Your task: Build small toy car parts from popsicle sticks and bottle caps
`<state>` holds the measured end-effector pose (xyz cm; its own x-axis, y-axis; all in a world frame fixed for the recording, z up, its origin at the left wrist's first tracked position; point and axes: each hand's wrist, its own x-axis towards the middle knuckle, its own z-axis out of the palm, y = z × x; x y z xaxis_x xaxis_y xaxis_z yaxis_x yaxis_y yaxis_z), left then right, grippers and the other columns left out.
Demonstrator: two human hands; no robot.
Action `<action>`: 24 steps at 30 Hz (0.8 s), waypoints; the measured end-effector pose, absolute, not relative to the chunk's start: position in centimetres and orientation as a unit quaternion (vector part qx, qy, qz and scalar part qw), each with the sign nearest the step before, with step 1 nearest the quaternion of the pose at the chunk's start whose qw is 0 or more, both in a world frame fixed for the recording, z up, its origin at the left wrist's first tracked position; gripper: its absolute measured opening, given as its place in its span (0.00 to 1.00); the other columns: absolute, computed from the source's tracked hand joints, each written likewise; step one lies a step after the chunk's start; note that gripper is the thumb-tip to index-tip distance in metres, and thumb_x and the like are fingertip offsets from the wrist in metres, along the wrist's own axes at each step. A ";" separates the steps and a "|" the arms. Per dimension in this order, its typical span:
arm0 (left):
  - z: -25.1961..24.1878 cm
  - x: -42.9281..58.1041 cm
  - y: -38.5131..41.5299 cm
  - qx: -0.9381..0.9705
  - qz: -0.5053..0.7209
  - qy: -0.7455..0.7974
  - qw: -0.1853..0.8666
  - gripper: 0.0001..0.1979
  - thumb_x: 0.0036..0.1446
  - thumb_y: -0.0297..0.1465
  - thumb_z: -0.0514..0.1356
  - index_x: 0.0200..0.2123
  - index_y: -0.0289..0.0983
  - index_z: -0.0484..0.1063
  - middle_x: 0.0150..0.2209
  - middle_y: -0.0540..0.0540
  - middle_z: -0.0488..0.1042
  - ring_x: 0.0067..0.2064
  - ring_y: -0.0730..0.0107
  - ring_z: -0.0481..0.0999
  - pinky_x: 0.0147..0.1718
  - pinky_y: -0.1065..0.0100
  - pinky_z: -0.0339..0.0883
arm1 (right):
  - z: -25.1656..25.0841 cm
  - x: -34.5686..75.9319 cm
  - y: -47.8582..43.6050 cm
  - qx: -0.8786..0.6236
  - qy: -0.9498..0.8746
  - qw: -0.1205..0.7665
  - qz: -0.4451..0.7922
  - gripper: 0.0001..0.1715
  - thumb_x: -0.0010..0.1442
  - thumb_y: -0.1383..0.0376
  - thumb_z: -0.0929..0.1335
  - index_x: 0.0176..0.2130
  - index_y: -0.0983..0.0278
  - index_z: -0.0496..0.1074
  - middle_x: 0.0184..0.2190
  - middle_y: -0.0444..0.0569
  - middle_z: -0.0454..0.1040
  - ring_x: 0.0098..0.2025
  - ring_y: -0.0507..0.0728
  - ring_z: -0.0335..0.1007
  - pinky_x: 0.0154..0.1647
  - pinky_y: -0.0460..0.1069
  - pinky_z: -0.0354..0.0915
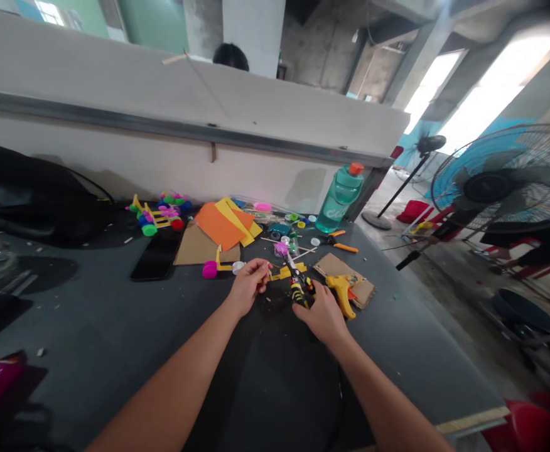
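Note:
My left hand [249, 285] is closed in a pinch, and what lies between its fingertips is too small to make out. My right hand [323, 314] is wrapped around the yellow-and-black handles of pliers [297, 285], whose jaws point away from me. Just beyond the fingertips lies a flat yellow strip [289, 271]. Left of my left hand sits a yellow stick piece with a magenta cap [210, 269] and a white cap [238, 268] at its ends. A yellow glue gun [343, 292] rests on cardboard [365, 294] beside my right hand.
A black phone [155, 258], orange sheets [219, 225], small wheeled models [155, 216] and bottle caps lie at the back. A green bottle [338, 201] stands there, with orange-handled cutters [343, 243] near it. A fan [496, 182] stands right of the table [411, 351].

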<state>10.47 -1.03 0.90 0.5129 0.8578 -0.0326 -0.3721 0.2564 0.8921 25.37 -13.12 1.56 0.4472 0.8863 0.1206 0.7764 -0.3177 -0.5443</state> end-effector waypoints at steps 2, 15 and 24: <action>0.8 10.4 -1.1 0.440 0.427 0.275 0.740 0.13 0.46 0.39 0.64 0.30 0.36 0.69 0.21 0.54 0.61 0.21 0.82 0.59 0.15 0.80 0.51 | 1.2 25.2 -12.7 -0.818 -0.526 0.226 0.052 0.40 0.46 0.55 0.69 0.55 0.71 0.61 0.47 0.62 0.67 0.51 0.68 0.61 0.50 0.57 0.58; 0.0 10.4 -2.1 0.512 0.425 0.305 0.681 0.14 0.52 0.39 0.57 0.34 0.34 0.65 0.23 0.51 0.69 0.22 0.78 0.67 0.18 0.76 0.61 | 2.5 24.7 -11.1 -0.780 -0.588 0.197 -0.080 0.28 0.56 0.61 0.64 0.55 0.68 0.62 0.54 0.60 0.63 0.55 0.68 0.55 0.55 0.60 0.51; 0.3 9.5 -2.5 0.505 0.402 0.279 0.711 0.15 0.47 0.39 0.62 0.33 0.34 0.66 0.26 0.51 0.71 0.26 0.74 0.71 0.22 0.74 0.65 | 2.8 21.3 -7.8 -0.635 -0.550 0.493 0.225 0.11 0.56 0.66 0.63 0.39 0.62 0.72 0.35 0.47 0.75 0.35 0.54 0.71 0.40 0.49 0.67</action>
